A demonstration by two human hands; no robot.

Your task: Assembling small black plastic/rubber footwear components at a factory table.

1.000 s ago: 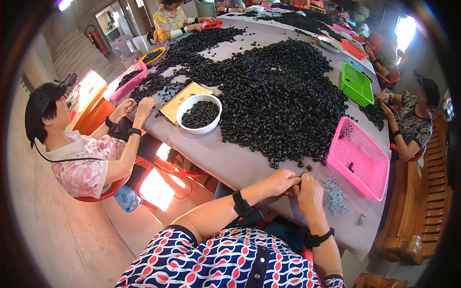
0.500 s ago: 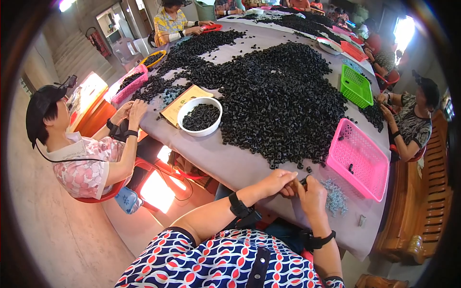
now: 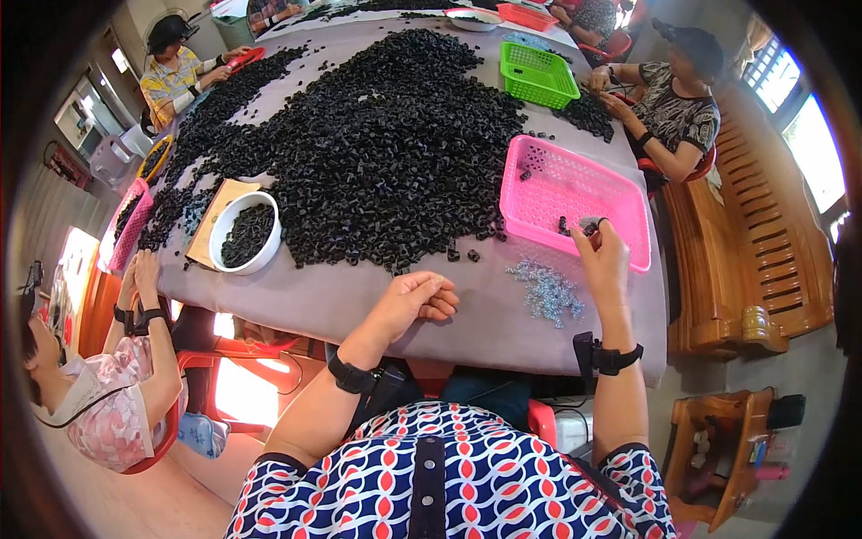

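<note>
My right hand (image 3: 606, 259) reaches over the near rim of the pink plastic basket (image 3: 620, 258). Its fingers are closed on a small black plastic part (image 3: 589, 228); a few similar black parts lie in the basket. Above the table's near edge is my left hand (image 3: 415, 304), its fingers curled in with the thumb against them. What they hold, if anything, is hidden. Just beyond it spreads a large heap of small black plastic parts (image 3: 386, 162). Between my hands, nearer the right, lies a pile of tiny clear-bluish pieces (image 3: 549, 292) on the grey cloth.
At the left a white bowl (image 3: 217, 241) of black pieces stands against a tan cardboard piece (image 3: 214, 220). A green basket (image 3: 539, 76) sits far right, by a seated person (image 3: 678, 108). Another person (image 3: 117, 395) works at the left. A wooden bench (image 3: 763, 234) stands beyond the table's right edge.
My hands, together before, have parted. The right went right to the pink basket with a black part; the left stays near the table edge. The whole view has swung toward the right.
</note>
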